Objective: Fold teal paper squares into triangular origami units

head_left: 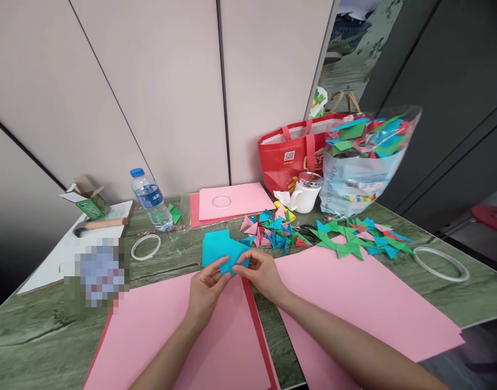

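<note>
My left hand [207,290] and my right hand [261,272] both pinch the near edge of a partly folded teal paper sheet [222,249], held just above the green marbled table [37,325]. The fingers of both hands are closed on the paper, thumbs on top. Below my hands lies a large pink sheet [183,336] with a red sheet's edge showing beside it. Just beyond the teal paper is a pile of small folded pink and teal pieces [268,227].
A second large pink sheet [366,303] lies on the right, green folded pieces [346,241] beyond it. Water bottle [150,199], tape rings [145,246] [440,263], white mug [305,193], red bag [293,154], clear bag of folded paper [364,157], small carton [86,197] stand around.
</note>
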Demonstrator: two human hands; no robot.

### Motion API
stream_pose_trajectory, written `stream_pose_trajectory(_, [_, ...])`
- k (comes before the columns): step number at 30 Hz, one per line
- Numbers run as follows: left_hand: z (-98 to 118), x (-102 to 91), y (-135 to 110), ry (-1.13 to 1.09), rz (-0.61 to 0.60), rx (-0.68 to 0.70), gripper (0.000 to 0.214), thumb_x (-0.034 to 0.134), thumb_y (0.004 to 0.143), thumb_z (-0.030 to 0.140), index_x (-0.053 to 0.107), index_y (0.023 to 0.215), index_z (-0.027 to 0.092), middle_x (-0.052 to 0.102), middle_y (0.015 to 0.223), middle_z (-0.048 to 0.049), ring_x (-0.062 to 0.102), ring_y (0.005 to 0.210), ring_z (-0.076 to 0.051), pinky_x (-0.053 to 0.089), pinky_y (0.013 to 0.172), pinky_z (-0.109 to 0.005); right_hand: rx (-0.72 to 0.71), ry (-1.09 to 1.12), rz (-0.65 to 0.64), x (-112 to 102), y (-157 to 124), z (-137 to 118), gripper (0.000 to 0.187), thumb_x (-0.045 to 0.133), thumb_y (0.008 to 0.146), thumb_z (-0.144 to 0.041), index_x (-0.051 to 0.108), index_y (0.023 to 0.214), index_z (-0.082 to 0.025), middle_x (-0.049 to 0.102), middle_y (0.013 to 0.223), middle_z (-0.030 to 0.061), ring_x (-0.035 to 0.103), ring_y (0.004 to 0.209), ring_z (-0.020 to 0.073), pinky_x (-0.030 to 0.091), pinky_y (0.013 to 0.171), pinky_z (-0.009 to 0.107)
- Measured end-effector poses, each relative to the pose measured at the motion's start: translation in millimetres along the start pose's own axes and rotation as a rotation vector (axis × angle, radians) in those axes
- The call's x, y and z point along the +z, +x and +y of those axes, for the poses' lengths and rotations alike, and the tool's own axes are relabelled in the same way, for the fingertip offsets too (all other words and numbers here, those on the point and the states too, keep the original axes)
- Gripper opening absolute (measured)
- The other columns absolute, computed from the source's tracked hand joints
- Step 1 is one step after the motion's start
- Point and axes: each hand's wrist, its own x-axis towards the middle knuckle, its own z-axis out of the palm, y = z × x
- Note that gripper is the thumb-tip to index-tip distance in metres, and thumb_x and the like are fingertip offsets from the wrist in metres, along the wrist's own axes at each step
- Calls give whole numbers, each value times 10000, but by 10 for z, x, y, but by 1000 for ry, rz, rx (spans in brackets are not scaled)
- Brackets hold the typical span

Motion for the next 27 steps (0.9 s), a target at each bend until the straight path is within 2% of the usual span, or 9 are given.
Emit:
stream_pose_trajectory(5, [-39,-8,12,-63,-7,7,330,701,585,237,666,905,167,684,839,-38,609,781,-193,513,720,-321,-15,-14,-12,-5,-8,-41,139,653,625,-289,594,671,-172,541,617,-21,380,490,82,311,456,204])
stream_pose_trajectory(12, [-34,0,-1,-137,36,-33,303,714,551,220,668,839,137,639,637,13,611,643,-167,544,715,-385,16,-15,-42,11,-19,-49,79,633,636,-253,635,673,-183,606,640,-13,403,463,84,325,453,209])
stream_pose_trajectory(15, [4,16,-18,-154,23,-23,429,709,559,222,620,974,157,615,615,39,608,636,-153,545,709,-380,15,-22,-31,22,-26,-36,79,627,637,-251,630,675,-181,602,634,-13,411,473,87,332,457,208])
stream_pose_trajectory(18, [33,22,-21,-184,32,-21,632,708,570,215,478,1159,218,572,546,87,590,582,-119,547,671,-369,6,-24,-42,30,-33,-36,71,624,638,-247,612,663,-182,598,639,-17,425,494,93,340,473,209])
stream_pose_trajectory(20, [31,14,-11,-178,36,-52,534,712,566,233,539,1069,189,552,505,88,576,550,-111,547,628,-344,-7,-29,-61,35,-40,-42,59,622,637,-233,601,656,-181,592,641,-21,440,510,98,337,482,210])
stream_pose_trajectory(23, [1,-11,10,-144,22,-107,238,719,546,287,623,678,114,579,502,36,571,532,-124,541,573,-307,-23,-41,-87,43,-50,-49,40,616,637,-203,593,662,-181,584,643,-26,456,536,103,332,496,209])
stream_pose_trajectory(25, [-20,-27,19,-143,27,-124,241,724,533,307,580,532,113,587,495,22,557,499,-117,536,550,-296,-21,-45,-95,45,-52,-51,39,612,638,-191,593,671,-182,582,646,-28,455,542,104,329,501,209])
stream_pose_trajectory(27, [-35,-38,22,-169,22,-142,262,724,536,309,549,487,121,588,487,23,549,481,-111,532,546,-293,-17,-50,-101,41,-48,-54,47,611,635,-186,596,679,-183,582,651,-27,447,543,103,327,502,209])
